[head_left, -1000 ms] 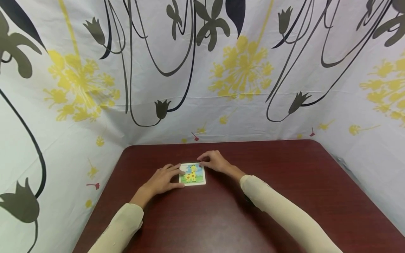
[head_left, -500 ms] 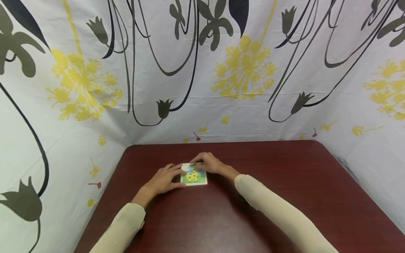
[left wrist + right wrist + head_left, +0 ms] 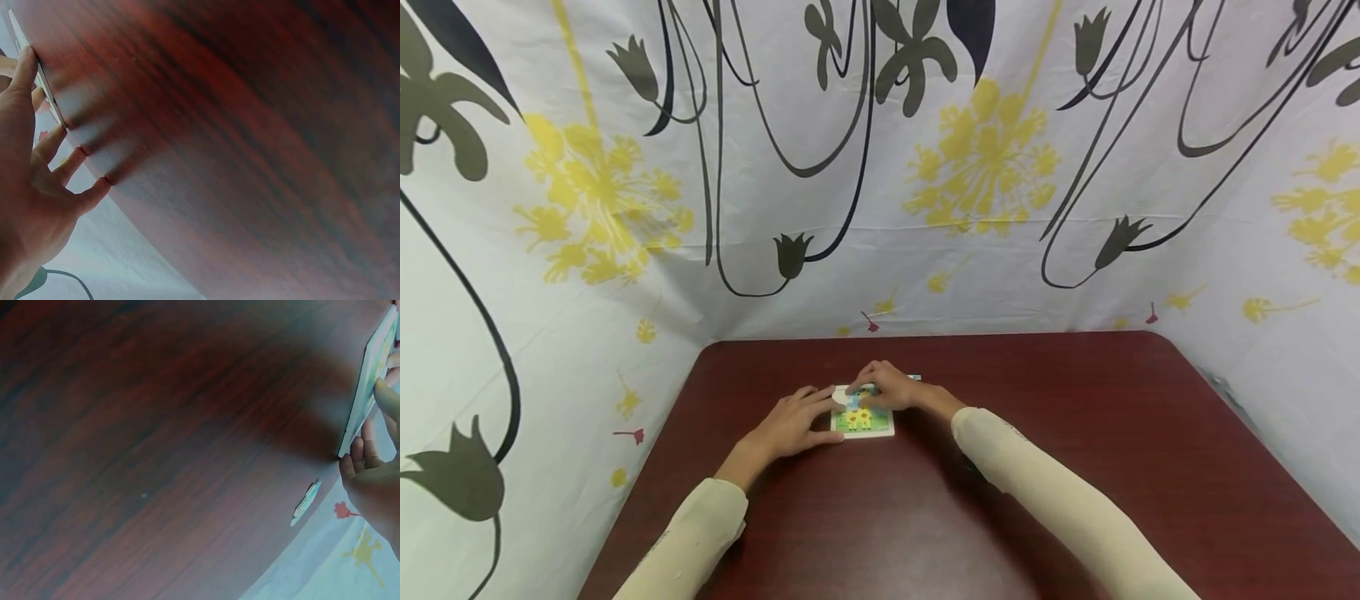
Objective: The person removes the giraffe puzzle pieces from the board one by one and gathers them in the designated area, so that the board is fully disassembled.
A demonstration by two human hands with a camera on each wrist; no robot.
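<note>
Giraffe puzzle (image 3: 862, 418): feet (image 3: 859, 427) nearside, long axis unclear.

White flowered cloth (image 3: 865, 200) hangs behind a reddish-brown table (image 3: 880, 517).

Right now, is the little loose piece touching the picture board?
Apart. The right wrist view shows a strip of table between the loose piece and the picture board.
</note>
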